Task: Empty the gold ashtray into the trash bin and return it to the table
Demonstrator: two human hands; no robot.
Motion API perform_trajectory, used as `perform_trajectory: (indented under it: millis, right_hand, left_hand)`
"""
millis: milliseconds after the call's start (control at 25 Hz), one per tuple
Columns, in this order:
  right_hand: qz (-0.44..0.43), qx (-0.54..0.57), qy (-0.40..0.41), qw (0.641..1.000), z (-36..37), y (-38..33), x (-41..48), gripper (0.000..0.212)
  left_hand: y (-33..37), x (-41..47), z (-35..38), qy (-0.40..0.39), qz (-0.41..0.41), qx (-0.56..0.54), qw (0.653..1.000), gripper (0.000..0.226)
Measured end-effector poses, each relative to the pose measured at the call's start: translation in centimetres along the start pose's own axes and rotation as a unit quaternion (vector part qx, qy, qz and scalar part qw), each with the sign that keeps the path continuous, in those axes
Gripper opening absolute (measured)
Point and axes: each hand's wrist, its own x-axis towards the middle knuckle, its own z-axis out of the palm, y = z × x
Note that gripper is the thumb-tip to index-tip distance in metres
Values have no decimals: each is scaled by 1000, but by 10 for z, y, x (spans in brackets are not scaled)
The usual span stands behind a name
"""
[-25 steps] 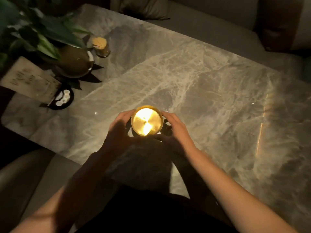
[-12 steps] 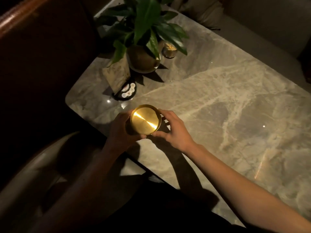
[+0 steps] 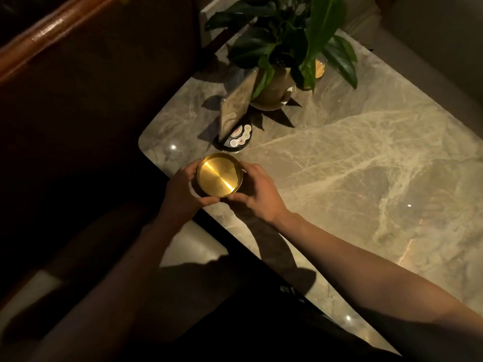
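The round gold ashtray [image 3: 219, 175] shines between my two hands, held over the near left edge of the marble table [image 3: 366, 165]. My left hand [image 3: 181, 193] wraps its left side and my right hand [image 3: 257, 190] cups its right side, thumbs meeting at the near rim. Its top face looks smooth and bare. Whether it rests on the table or hangs just above it I cannot tell. No trash bin is in view.
A potted plant [image 3: 285, 53] stands at the table's far left corner, with an upright menu card [image 3: 236, 111] on a round black base [image 3: 236, 139] in front of it. A small jar [image 3: 318, 69] sits behind the leaves. A dark bench back [image 3: 78, 74] rises on the left.
My view has swung left and the ashtray has travelled with both hands from the table's middle to its left edge. The bright glare on the ashtray has shrunk to a thin streak.
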Motion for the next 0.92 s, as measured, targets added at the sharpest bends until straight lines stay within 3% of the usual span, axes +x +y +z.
perform_trajectory:
  millis: [440, 800, 920]
  right_hand:
    - [18, -35, -14, 999, 25, 1, 41, 87]
    - [48, -24, -5, 999, 31, -2, 38, 79]
    - [49, -25, -3, 998, 20, 2, 24, 74]
  left_hand:
    - [-31, 29, -11, -2, 26, 1, 1000, 94]
    - [-24, 21, 3, 36, 7, 17, 999, 99]
    - [-14, -1, 8, 83, 4, 55, 995, 86]
